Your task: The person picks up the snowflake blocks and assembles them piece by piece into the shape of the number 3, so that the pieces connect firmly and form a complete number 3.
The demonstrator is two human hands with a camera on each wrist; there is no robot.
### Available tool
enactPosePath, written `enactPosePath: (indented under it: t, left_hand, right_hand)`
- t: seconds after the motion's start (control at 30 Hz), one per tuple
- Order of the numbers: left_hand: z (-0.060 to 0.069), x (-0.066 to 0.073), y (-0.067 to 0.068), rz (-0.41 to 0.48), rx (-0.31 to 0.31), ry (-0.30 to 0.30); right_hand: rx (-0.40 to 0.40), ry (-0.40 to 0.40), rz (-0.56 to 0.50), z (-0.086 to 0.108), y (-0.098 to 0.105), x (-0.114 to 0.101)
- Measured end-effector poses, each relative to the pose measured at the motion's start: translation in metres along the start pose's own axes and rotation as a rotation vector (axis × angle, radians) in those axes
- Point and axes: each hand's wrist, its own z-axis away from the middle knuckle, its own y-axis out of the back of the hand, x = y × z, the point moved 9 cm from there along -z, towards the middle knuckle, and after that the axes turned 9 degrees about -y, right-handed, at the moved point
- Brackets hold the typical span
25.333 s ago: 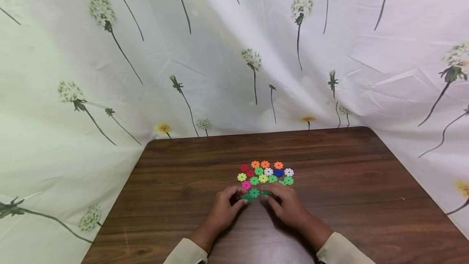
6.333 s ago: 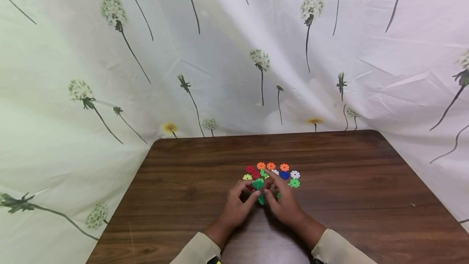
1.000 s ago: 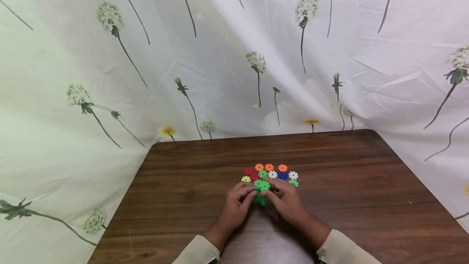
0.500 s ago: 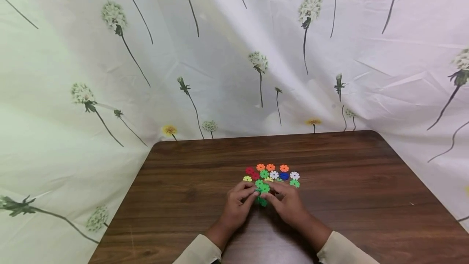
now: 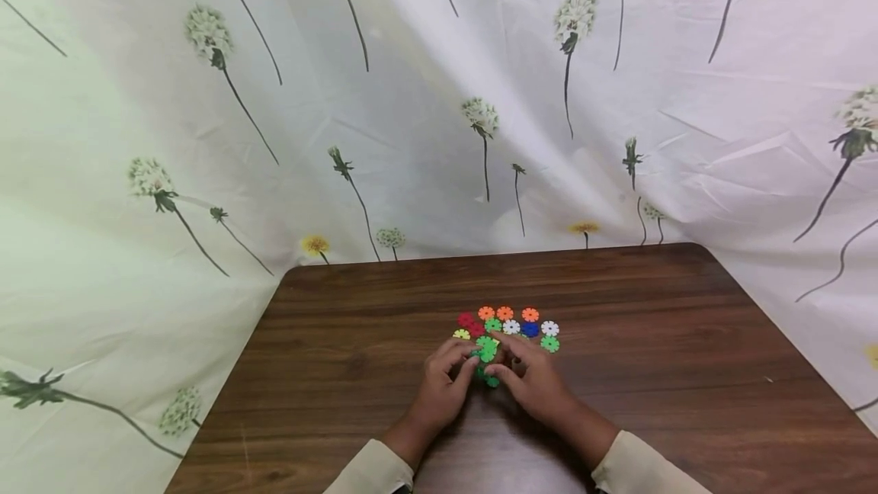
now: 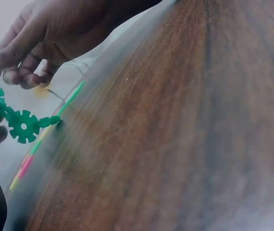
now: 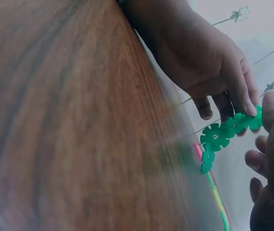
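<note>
The left hand [image 5: 439, 387] pinches a chain of green notched discs [image 7: 215, 136], which slants below its fingers toward the tabletop [image 5: 631, 311]; the right hand's [image 5: 542, 389] fingers curve beside its upper end, any grip unclear.

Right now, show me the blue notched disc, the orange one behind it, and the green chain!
Blue notched disc [image 5: 530, 329]: head view, on its middle.
Orange notched disc [image 5: 530, 315]: head view, on its middle.
Green notched-disc chain [image 7: 230, 126]: right wrist view, on a middle disc.
</note>
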Motion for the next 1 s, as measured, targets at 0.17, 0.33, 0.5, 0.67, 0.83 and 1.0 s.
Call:
enactPosePath:
  t: [0.17, 0.33, 0.5, 0.67, 0.83, 1.0]
  left_hand:
    - [0.001, -0.007, 0.003, 0.019, 0.035, 0.082]
    - [0.001, -0.007, 0.006, -0.034, 0.057, 0.095]
    - [0.002, -0.014, 0.007, -0.018, 0.078, 0.177]
    - [0.005, -0.023, 0.007, 0.024, 0.074, 0.287]
    - [0.006, -0.025, 0.008, 0.043, 0.079, 0.31]
    - [0.006, -0.025, 0.009, 0.04, 0.083, 0.296]
  right_hand:
    - [0.063, 0.04, 0.031, -0.002, 0.006, 0.004]
    - [0.062, -0.008, 0.057, -0.004, 0.007, 0.015]
    - [0.107, -0.008, 0.102, -0.004, 0.01, 0.022]
    - [0.157, -0.063, 0.164, -0.005, 0.012, 0.031]
    - [0.146, -0.233, 0.238, -0.005, 0.013, 0.048]
    - [0.13, -0.357, 0.278, -0.005, 0.017, 0.059]
